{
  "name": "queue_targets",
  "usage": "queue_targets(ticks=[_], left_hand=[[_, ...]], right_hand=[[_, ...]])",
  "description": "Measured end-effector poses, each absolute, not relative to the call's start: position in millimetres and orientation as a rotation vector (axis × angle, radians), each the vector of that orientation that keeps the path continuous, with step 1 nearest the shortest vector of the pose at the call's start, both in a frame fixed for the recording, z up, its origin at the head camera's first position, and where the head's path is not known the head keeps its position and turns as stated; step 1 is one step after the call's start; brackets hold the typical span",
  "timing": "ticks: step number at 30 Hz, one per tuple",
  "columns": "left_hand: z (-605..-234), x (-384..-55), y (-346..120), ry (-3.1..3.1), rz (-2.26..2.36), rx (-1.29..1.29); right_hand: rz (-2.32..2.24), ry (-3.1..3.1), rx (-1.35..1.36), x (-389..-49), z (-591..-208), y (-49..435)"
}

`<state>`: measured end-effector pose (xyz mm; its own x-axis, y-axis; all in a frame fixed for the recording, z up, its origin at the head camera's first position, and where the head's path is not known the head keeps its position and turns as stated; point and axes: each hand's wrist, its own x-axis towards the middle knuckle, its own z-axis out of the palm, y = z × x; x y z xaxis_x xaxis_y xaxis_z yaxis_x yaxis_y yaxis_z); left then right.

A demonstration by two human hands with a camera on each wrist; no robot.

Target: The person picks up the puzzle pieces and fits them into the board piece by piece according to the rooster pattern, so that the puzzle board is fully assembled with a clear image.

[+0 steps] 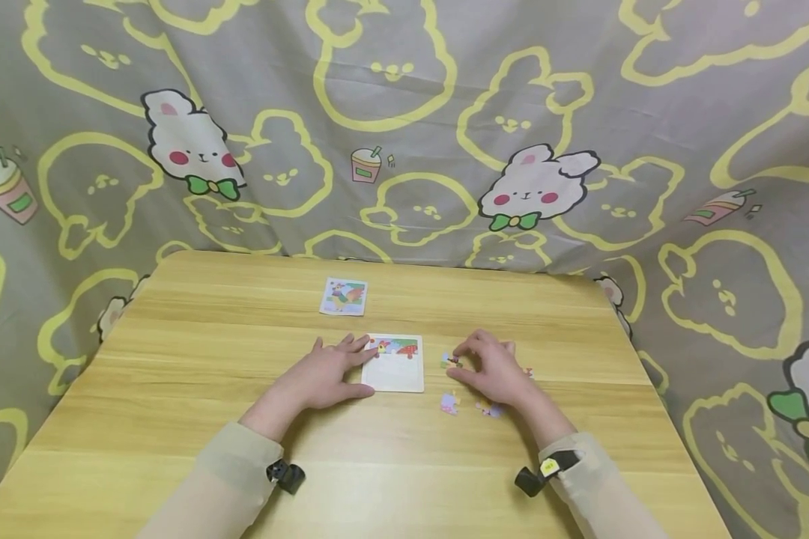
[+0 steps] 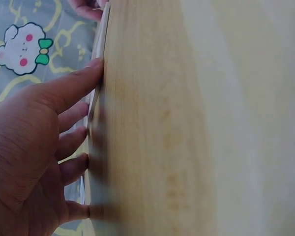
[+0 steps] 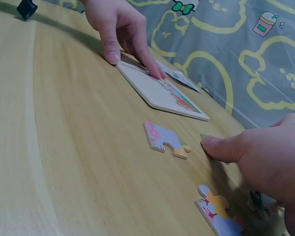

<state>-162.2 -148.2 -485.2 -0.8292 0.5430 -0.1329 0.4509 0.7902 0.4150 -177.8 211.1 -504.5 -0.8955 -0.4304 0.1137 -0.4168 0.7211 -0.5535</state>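
My left hand point(image 1: 330, 373) rests on the left side of a white puzzle tray point(image 1: 392, 380), fingers spread, thumb at the near corner. Along the tray's top edge lie fitted pieces point(image 1: 404, 346) with a colourful picture; the rest of its bed is bare white. Right of the tray, my right hand point(image 1: 494, 368) pinches a jigsaw piece point(image 1: 447, 359) between thumb and index finger, low over the table. In the right wrist view the thumb hides most of that piece. Nearer me lie a lilac jigsaw piece point(image 3: 160, 135) and an orange and lilac jigsaw piece point(image 3: 217, 211).
Behind the tray, a square picture card point(image 1: 344, 297) of a bird lies flat on the wooden table point(image 1: 229, 329). More puzzle pieces point(image 1: 528, 372) are partly hidden by the right hand. A patterned grey curtain point(image 1: 404, 90) hangs around the table's back and sides.
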Motion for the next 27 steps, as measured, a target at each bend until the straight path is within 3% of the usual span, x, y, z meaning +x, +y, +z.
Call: queue_targets(ticks=[27], left_hand=[[-485.3,-162.3,-147.5,2.734,0.552,0.764]], right_hand=[[-1.035,2.845,-0.899,-172.5,-515.6,208.3]])
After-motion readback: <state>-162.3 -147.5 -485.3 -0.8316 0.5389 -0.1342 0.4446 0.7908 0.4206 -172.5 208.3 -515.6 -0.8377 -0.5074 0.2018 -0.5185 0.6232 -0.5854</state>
